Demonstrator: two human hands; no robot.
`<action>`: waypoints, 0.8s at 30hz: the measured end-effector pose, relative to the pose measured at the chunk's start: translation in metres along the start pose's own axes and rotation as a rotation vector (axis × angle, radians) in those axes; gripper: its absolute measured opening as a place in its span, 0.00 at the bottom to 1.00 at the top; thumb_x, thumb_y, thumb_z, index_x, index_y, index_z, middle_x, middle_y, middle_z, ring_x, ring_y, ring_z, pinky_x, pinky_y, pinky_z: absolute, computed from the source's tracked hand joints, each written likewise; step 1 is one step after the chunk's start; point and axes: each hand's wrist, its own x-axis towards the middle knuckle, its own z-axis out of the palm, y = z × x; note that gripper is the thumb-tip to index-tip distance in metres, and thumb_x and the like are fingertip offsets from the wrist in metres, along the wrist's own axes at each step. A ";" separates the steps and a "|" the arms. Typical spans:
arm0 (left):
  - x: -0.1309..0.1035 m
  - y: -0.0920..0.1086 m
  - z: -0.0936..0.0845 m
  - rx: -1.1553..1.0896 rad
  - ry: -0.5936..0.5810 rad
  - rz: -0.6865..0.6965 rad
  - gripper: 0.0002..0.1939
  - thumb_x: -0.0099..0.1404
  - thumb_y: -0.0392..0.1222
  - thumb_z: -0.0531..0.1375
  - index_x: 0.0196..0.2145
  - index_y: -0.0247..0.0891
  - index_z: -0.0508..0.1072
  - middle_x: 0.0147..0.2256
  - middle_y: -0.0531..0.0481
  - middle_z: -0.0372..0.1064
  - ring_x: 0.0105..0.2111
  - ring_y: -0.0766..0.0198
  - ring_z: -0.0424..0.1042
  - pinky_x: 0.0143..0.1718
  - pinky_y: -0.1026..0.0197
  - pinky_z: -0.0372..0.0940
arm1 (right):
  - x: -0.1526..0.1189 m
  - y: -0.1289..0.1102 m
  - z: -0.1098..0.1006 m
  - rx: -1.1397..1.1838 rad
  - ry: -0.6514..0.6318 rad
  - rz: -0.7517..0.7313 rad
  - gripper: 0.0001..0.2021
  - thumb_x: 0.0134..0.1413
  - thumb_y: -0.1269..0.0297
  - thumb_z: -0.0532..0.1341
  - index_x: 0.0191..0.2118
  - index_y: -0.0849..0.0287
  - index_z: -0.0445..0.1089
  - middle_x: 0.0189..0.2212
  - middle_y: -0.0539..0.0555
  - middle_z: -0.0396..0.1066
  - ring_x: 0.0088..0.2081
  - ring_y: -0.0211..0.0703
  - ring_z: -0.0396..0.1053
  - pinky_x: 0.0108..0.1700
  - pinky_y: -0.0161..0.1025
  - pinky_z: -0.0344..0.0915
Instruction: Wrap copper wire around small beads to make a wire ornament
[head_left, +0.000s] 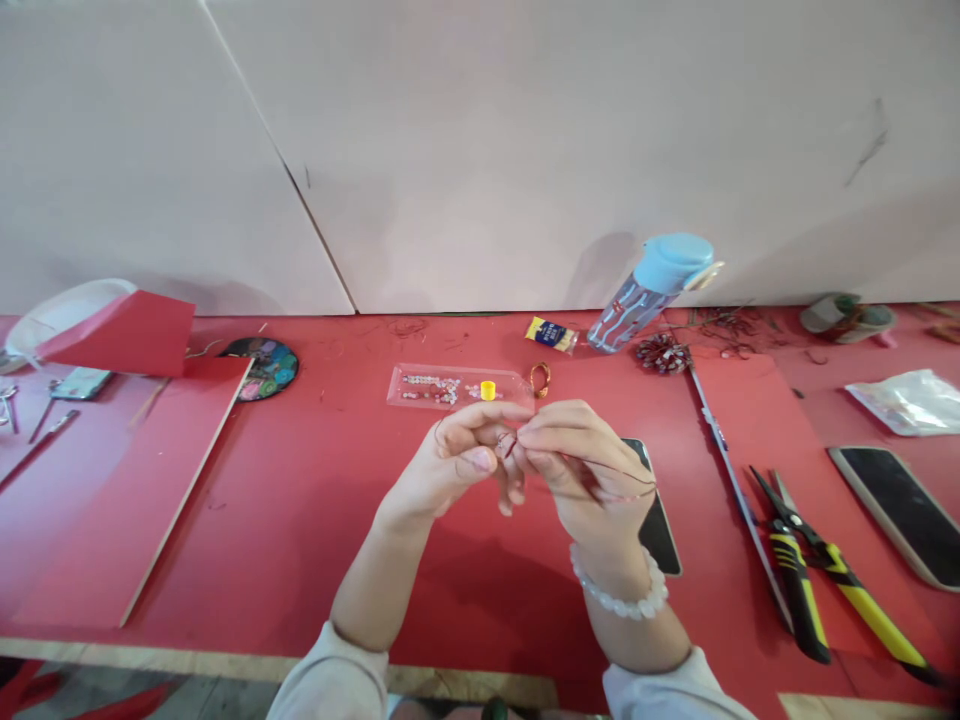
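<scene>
My left hand (pixel 457 455) and my right hand (pixel 585 465) meet above the middle of the red table. A thin dark red cord (pixel 511 446) runs between their fingertips, and a strand of it crosses the back of my right hand. My right fingers pinch the cord; my left thumb and fingers are bent around its other part. Just beyond the hands lies a clear plastic tray (pixel 394 386) with small pink and white beads (pixel 431 390) and a yellow cap (pixel 488 390). Beside it is a small gold ring-shaped band (pixel 540 379). A phone (pixel 660 520) is partly hidden under my right hand.
Pliers (pixel 806 560) with yellow and black handles lie on a red board at right, near another phone (pixel 900 510). Farther back stand a blue-lidded bottle (pixel 649 290) and a small packet (pixel 551 334). At left are a red board (pixel 172 470) and a painted palette (pixel 274 370).
</scene>
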 end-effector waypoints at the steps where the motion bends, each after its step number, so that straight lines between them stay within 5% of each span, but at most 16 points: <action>1: 0.000 0.000 0.000 0.019 0.014 -0.006 0.25 0.54 0.55 0.74 0.46 0.42 0.78 0.28 0.50 0.75 0.20 0.64 0.75 0.19 0.65 0.71 | 0.002 0.000 -0.001 0.001 -0.017 0.003 0.07 0.65 0.70 0.62 0.40 0.53 0.78 0.32 0.54 0.78 0.35 0.46 0.76 0.38 0.46 0.75; 6: -0.001 -0.001 0.001 0.139 0.094 0.059 0.23 0.51 0.53 0.76 0.43 0.44 0.81 0.28 0.51 0.74 0.20 0.66 0.73 0.20 0.64 0.72 | 0.002 0.001 -0.005 0.014 -0.104 0.007 0.07 0.68 0.67 0.59 0.40 0.53 0.75 0.34 0.54 0.77 0.38 0.47 0.75 0.42 0.48 0.74; 12: 0.001 -0.001 0.003 0.177 0.135 0.128 0.20 0.51 0.50 0.77 0.40 0.41 0.81 0.27 0.52 0.71 0.23 0.68 0.70 0.24 0.64 0.75 | -0.008 0.001 -0.005 -0.020 -0.078 0.048 0.11 0.65 0.75 0.57 0.45 0.54 0.74 0.38 0.54 0.76 0.41 0.45 0.74 0.43 0.45 0.73; 24: -0.003 -0.004 0.009 0.185 0.080 0.178 0.14 0.56 0.46 0.75 0.36 0.42 0.76 0.29 0.53 0.71 0.29 0.67 0.74 0.31 0.63 0.78 | 0.001 -0.004 -0.004 -0.162 -0.083 -0.055 0.12 0.60 0.80 0.56 0.40 0.55 0.70 0.32 0.51 0.72 0.35 0.42 0.71 0.37 0.41 0.71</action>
